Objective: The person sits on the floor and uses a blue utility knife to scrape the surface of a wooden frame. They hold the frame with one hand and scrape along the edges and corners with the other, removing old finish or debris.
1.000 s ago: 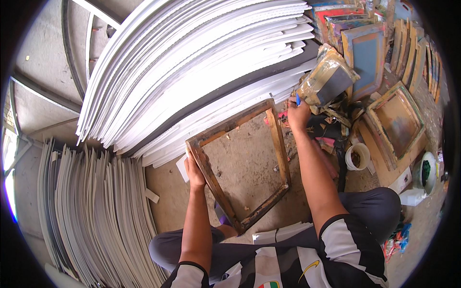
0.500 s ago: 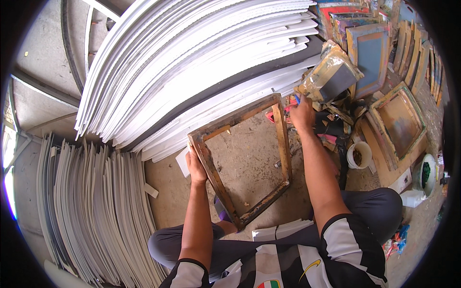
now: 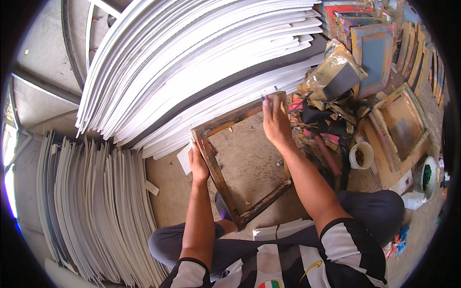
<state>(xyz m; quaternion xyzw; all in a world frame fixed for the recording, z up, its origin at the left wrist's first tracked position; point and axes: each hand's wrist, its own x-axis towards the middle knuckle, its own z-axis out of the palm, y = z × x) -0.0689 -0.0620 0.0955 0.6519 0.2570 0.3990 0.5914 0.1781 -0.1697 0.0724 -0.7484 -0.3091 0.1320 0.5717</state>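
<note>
A worn wooden frame with nothing stretched across it is held up, tilted, in front of me. My left hand is closed round its left bar near the far left corner. At the far right corner is my right hand, fingers bent over the far bar. A small blue object shows at its fingertips, its kind mostly hidden by the hand. The frame's near corner hangs low between my legs, above the floor.
White sheets are stacked beyond the frame; grey sheets stand at left. To the right lie scraps and rags, a white bucket, a bowl with something green, and paint-stained frames. Cut sheets lie near my lap.
My right hand has moved left with the blue object, from beside the frame onto its far right corner. The left hand keeps its hold, and the frame has barely shifted.
</note>
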